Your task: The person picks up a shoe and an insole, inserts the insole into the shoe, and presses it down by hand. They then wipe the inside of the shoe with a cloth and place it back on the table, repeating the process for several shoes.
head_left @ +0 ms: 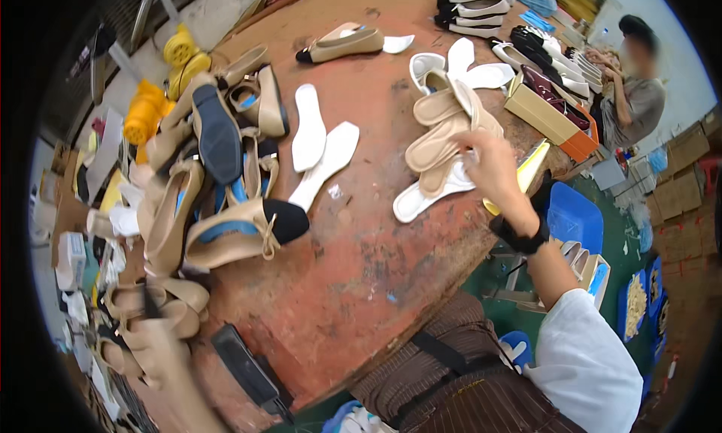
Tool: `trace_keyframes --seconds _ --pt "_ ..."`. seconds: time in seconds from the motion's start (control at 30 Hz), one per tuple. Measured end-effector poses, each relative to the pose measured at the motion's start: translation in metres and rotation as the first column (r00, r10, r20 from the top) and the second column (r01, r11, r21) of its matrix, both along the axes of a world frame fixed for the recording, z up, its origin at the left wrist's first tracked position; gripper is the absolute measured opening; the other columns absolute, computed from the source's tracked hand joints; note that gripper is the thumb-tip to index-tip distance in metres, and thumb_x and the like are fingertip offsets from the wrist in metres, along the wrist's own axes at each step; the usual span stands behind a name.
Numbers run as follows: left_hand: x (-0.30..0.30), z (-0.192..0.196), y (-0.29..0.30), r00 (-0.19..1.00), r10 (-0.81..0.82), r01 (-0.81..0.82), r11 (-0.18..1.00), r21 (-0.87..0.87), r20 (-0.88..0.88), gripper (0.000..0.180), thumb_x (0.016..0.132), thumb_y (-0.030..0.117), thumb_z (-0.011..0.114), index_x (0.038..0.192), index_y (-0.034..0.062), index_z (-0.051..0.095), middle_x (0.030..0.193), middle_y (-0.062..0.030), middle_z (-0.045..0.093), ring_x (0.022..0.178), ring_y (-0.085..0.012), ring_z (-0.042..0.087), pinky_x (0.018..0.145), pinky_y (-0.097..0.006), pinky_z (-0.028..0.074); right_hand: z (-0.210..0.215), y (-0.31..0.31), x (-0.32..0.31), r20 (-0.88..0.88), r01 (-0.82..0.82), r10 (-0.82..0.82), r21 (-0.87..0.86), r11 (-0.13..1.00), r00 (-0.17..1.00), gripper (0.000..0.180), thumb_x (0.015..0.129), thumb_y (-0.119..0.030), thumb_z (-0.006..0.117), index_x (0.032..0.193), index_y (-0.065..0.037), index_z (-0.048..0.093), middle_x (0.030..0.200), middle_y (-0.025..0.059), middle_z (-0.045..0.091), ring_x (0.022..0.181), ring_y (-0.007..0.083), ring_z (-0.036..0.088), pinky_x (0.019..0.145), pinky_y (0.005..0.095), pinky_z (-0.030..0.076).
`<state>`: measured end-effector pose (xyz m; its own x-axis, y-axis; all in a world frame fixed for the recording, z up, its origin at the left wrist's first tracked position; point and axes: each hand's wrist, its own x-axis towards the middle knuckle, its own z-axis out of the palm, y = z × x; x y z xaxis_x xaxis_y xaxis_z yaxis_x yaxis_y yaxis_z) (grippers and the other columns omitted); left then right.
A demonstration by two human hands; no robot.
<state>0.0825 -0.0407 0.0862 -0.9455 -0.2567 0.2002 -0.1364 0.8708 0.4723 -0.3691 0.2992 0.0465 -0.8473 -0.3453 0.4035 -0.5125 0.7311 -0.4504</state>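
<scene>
Beige insoles [440, 136] under right hand [492, 166], near orange box [553, 117].

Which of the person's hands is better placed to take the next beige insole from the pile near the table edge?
The right hand, probably. It is already stretched over the table and its fingers touch the pile of beige insoles. The left hand is not in view, so it cannot be judged.
</scene>
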Motion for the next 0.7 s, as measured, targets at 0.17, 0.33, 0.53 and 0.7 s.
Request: trace_keyframes --seconds 0.17,0.33,0.53,0.7 --pt "-0.039 0.028 -0.071 0.924 0.371 -0.321 0.881 -0.348 0.087 0.034 0.086 0.009 0.063 0.117 -0.0027 0.063 0.115 -0.0182 0.065 0.105 -0.0291 0.061 0.095 -0.039 0.048 -0.012 0.041 -0.075 0.048 0.375 -0.377 0.043 0.926 0.925 0.038 0.089 -0.026 0.066 0.12 -0.006 0.063 0.112 0.0205 0.065 0.102 0.0423 0.063 0.088 0.0488 0.05" --pt "-0.09 0.064 -0.152 0.673 0.74 -0.549 0.518 -0.656 0.021 0.049 0.086 0.016 0.068 0.131 0.0007 0.056 0.127 -0.0187 0.062 0.115 -0.0333 0.059 0.101 -0.041 0.045 -0.036 0.032 -0.081 0.178 0.392 -0.399 0.074 0.917 0.899 0.068 0.08 -0.038 0.075 0.13 0.002 0.053 0.113 0.0285 0.061 0.109 0.045 0.06 0.091 0.049 0.049" --pt "-0.304 0.091 -0.122 0.976 0.129 -0.197 0.87 -0.451 -0.178 0.052 0.082 -0.001 0.065 0.134 -0.0009 0.056 0.135 -0.0194 0.058 0.126 -0.0355 0.054 0.107 -0.043 0.041 -0.038 0.066 -0.093 0.399 0.442 -0.314 -0.284 0.851 0.862 0.057 0.07 -0.016 0.076 0.12 0.0 0.055 0.105 0.0208 0.064 0.099 0.0332 0.065 0.086 0.0424 0.05" --pt "-0.563 0.004 0.075 0.654 -0.75 0.674 0.635 -0.379 -0.093 0.046 0.072 -0.014 0.056 0.113 0.0037 0.067 0.137 -0.014 0.057 0.131 -0.0354 0.05 0.109 -0.042 0.042 -0.047 0.051 -0.063 0.264 0.447 -0.368 -0.636 0.629 0.892 0.043 0.076 -0.013 0.077 0.106 -0.003 0.049 0.097 0.0099 0.06 0.083 0.0191 0.062 0.076 0.0346 0.051"
